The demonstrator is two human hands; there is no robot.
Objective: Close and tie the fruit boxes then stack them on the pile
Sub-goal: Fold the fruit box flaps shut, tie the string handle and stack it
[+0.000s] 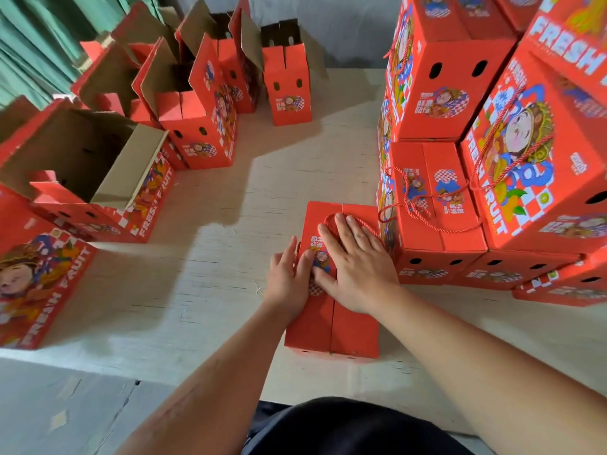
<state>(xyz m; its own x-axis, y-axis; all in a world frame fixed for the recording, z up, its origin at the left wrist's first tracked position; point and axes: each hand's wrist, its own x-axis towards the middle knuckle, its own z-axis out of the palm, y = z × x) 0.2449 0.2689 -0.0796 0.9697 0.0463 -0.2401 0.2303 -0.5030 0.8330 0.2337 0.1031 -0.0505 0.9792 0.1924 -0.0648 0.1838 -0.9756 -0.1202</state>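
On the board, front centre: red box stands with both top flaps folded shut, the seam running down its middle
Box contents: cannot tell, the flaps cover the inside
Cord: red cord loops across the far end of the box top, partly under the right fingers
Left hand: lies along the left edge of the box top, fingers flat and together, thumb over the printed sticker; it grips nothing, only presses
Right hand: spread wide and flat on the top, palm down over the seam, fingertips on the cord; pressing, not clasping
Pile: closed boxes stacked to the right, the nearest one touching the right side of the box under the hands; red cords hang across their tops and sides
Open boxes, left: nearest one has its flaps up and shows bare brown card inside; what lies deeper is in shadow and cannot be told
Open boxes, far: several stand in a row toward the back, flaps raised, insides dark
Closed box, far left: lies near the left edge, printed face and FRESH FRUIT lettering up
Board: pale, streaked wood under all the boxes
Forearms: both bare, reaching in from below, above a dark garment
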